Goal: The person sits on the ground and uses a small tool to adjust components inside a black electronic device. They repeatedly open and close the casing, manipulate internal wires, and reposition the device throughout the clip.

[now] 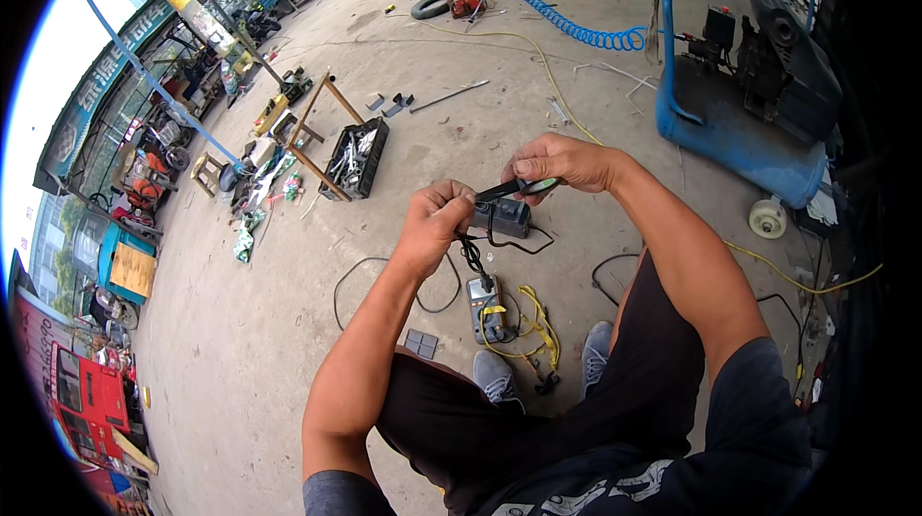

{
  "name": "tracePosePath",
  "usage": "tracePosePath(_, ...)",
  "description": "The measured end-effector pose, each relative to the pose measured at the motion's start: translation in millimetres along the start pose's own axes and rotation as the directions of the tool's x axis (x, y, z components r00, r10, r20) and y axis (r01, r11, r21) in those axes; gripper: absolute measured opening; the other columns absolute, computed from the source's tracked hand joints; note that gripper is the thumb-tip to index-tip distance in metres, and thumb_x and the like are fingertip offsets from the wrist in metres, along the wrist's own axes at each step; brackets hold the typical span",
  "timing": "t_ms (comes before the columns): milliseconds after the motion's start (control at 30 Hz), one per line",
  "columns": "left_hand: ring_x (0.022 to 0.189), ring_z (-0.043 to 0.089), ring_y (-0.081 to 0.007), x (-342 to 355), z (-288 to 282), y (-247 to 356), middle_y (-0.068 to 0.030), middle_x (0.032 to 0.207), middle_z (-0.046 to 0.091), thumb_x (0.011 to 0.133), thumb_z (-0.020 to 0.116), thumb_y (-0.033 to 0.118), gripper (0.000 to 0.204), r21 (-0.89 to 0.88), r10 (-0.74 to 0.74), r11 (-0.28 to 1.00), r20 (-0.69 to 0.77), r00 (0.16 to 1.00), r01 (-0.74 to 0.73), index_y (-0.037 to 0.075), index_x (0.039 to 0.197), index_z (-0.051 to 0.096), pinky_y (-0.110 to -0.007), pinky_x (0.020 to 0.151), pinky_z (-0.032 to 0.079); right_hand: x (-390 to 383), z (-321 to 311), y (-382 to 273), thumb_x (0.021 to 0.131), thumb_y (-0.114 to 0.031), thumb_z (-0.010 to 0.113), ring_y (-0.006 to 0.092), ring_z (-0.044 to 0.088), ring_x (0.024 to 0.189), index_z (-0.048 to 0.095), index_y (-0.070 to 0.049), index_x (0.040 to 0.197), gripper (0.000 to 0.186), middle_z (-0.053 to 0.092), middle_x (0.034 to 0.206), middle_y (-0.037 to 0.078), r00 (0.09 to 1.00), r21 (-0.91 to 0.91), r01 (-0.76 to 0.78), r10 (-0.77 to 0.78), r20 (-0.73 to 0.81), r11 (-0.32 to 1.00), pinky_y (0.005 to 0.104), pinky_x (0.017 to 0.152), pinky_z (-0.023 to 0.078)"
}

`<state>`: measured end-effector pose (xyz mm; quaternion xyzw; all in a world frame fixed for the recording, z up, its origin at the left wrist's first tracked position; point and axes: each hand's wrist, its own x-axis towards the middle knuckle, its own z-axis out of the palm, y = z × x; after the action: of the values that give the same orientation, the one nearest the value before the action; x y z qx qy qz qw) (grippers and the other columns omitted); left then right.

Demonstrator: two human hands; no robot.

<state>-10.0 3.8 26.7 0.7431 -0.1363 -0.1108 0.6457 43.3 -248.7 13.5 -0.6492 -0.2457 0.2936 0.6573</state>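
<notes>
My left hand (444,216) pinches a bundled black cable (471,252); its end with a black plug or connector (487,283) hangs below the fingers. My right hand (569,163) grips a roll of black tape (545,187) with a greenish core. A dark strip of tape (499,192) runs from the roll to my left fingers. Exactly where it meets the cable is hidden. Behind and below the hands, a dark box-shaped power adapter (506,218) with a cord rests on the ground. A multimeter (487,312) lies near my feet, beside tangled yellow leads (547,332).
A black crate of tools (355,161) stands ahead on the left, against a wooden frame (312,137). At right is a blue air compressor (740,113) with a coiled blue hose (576,28). A yellow hose (547,65) and loose cables cross the concrete. A grey square tile (421,343) lies near my left knee.
</notes>
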Motion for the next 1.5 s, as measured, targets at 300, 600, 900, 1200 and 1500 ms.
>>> tracePosePath(300,0.057,0.042,-0.0080,4.6,-5.7,-8.7,0.0012,0.064,0.051,0.086,0.057,0.012,0.012,-0.058,-0.035,0.998,0.022,0.999,0.037,0.002,0.080,0.060,-0.024,0.054,0.032,-7.2,-7.3,-9.5,0.078,-0.018,0.061,0.0166,0.066,0.085,0.063,0.007,0.115,0.045,0.069,0.097,0.014,0.997,-0.139,-0.068,0.071,0.018,0.988,0.0286,0.069,0.055)
tracePosePath(600,0.057,0.041,-0.0084,7.4,-8.9,-9.1,0.0006,0.064,0.050,0.085,0.057,0.013,0.012,-0.093,-0.019,0.996,-0.022,1.000,0.017,0.002,0.080,0.059,-0.024,0.054,0.033,-12.3,-30.3,-2.8,0.071,-0.015,0.056,0.0208,0.067,0.086,0.061,0.010,0.114,0.049,0.067,0.100,0.018,1.000,0.061,-0.005,0.004,0.017,0.998,0.0325,0.073,0.057)
tracePosePath(900,0.057,0.041,-0.0082,6.8,-8.8,-5.4,0.0009,0.064,0.051,0.085,0.058,0.013,0.012,-0.098,-0.019,0.995,-0.018,1.000,0.018,0.002,0.081,0.060,-0.023,0.053,0.032,-10.9,-25.0,1.2,0.072,-0.012,0.060,0.0126,0.061,0.071,0.068,0.006,0.101,0.035,0.068,0.085,0.009,1.000,-0.134,0.012,-0.012,0.005,0.991,0.0266,0.065,0.049)
tracePosePath(1200,0.054,0.036,-0.0067,8.2,-13.4,-9.8,0.0022,0.064,0.046,0.087,0.058,0.015,0.012,-0.114,-0.008,0.994,-0.055,0.998,0.001,0.003,0.084,0.056,-0.023,0.049,0.024,-16.4,-33.6,-4.4,0.071,-0.014,0.056,0.0127,0.060,0.065,0.069,0.005,0.090,0.031,0.068,0.080,0.009,0.995,-0.177,-0.071,0.058,-0.080,0.982,0.0266,0.060,0.050)
tracePosePath(1500,0.054,0.036,-0.0065,7.4,-19.0,-9.7,0.0027,0.064,0.045,0.088,0.059,0.016,0.013,-0.139,-0.002,0.990,-0.064,0.998,-0.007,0.003,0.085,0.056,-0.023,0.049,0.024,-17.6,-34.5,-4.4,0.073,-0.016,0.060,0.0128,0.060,0.067,0.068,0.004,0.089,0.026,0.066,0.076,0.008,0.991,-0.203,-0.092,0.070,-0.110,0.975,0.0275,0.062,0.050)
